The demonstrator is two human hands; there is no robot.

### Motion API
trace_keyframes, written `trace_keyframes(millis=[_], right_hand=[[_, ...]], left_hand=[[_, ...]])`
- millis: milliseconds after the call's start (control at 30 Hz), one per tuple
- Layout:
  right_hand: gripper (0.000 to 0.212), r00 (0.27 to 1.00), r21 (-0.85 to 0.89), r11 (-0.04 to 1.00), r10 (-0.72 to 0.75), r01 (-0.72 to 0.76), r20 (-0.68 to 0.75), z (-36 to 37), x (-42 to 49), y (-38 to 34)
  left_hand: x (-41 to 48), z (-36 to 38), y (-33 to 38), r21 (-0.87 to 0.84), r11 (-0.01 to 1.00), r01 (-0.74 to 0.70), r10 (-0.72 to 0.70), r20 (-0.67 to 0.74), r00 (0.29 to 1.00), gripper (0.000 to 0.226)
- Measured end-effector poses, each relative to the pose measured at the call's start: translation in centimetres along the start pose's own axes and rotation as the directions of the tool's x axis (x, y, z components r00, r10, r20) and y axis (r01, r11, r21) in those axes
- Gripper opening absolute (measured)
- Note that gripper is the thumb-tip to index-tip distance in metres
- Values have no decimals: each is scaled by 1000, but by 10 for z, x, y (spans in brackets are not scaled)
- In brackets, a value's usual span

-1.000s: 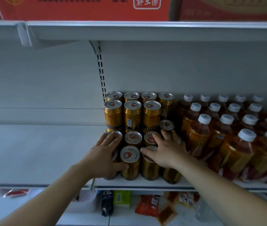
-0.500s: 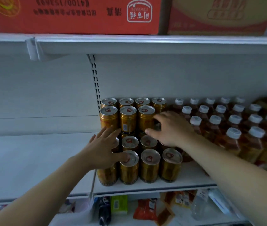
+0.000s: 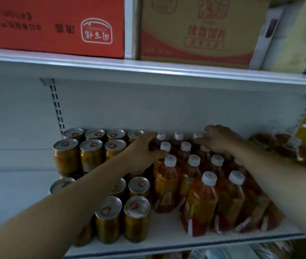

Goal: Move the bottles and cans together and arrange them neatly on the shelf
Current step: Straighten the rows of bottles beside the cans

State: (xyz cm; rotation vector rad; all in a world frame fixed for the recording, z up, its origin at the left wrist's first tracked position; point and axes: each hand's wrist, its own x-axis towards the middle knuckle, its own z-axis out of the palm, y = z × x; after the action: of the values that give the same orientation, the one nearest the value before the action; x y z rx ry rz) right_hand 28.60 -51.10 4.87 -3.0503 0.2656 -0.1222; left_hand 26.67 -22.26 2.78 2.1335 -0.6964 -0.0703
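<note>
Your left hand (image 3: pixel 144 154) sits at the seam where the cans (image 3: pixel 92 154) meet the bottles (image 3: pixel 193 176). Its fingers and thumb curve round the neck of a rear bottle just right of the cans, but the blur hides whether you truly grip it or only cup it. Your right hand (image 3: pixel 221 141) hovers further right of the cans, over the caps at the back of the bottle block, with fingers loosely spread and nothing held that I can make out. The bottles stand on the shelf (image 3: pixel 167 238) in rows right of the cans and close against them at the rear. Toward the front edge a bare wedge of shelf opens between the two groups, and the front bottles (image 3: pixel 209 200) lean instead of standing straight.

The step in hand looks like closing the bottles up against the cans. I'd move them as a block: put a flat palm on the side farthest from the cans and push low on the bodies, not the caps, since a high push will likely tip them. Use the hand beside the cans as a stop so the stacked cans don't get shoved. Then square up the leaning front row and bring it level with the front cans
</note>
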Motion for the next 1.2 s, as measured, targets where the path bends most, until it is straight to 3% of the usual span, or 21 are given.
trace_keyframes(millis=[133, 233, 367, 500, 567, 733, 800, 900, 1067, 1200], right_hand=[[114, 994, -14, 998, -63, 64, 85, 1, 24, 44], [124, 986, -11, 997, -79, 81, 149, 9, 35, 65], [106, 986, 94, 992, -101, 89, 133, 28, 44, 73], [123, 987, 142, 985, -113, 96, 115, 30, 49, 69], [127, 987, 141, 985, -118, 102, 112, 28, 45, 70], [110, 980, 144, 980, -155, 136, 128, 10, 25, 71], [111, 963, 152, 965, -236, 216, 129, 6, 10, 66], [115, 921, 123, 948, -315, 294, 230, 16, -15, 56], [107, 940, 13, 957, -287, 289, 183, 19, -31, 51], [100, 940, 3, 952, -303, 306, 153, 17, -39, 54]], left_hand=[[45, 42, 7, -325, 929, 175, -227, -130, 965, 42], [61, 58, 3, -466, 839, 281, -388, -152, 909, 36], [65, 69, 3, -628, 687, 366, -521, -75, 850, 31], [64, 71, 7, -636, 673, 378, -542, -76, 837, 26], [61, 71, 8, -611, 683, 399, -553, -76, 830, 34], [44, 68, 12, -606, 711, 357, -590, -239, 771, 53], [27, 73, 14, -550, 777, 306, -525, -298, 797, 63], [13, 88, 20, -419, 841, 342, -454, -203, 868, 80], [6, 93, 24, -464, 851, 246, -397, -261, 880, 56], [-6, 102, 23, -394, 896, 207, -314, -230, 921, 58]])
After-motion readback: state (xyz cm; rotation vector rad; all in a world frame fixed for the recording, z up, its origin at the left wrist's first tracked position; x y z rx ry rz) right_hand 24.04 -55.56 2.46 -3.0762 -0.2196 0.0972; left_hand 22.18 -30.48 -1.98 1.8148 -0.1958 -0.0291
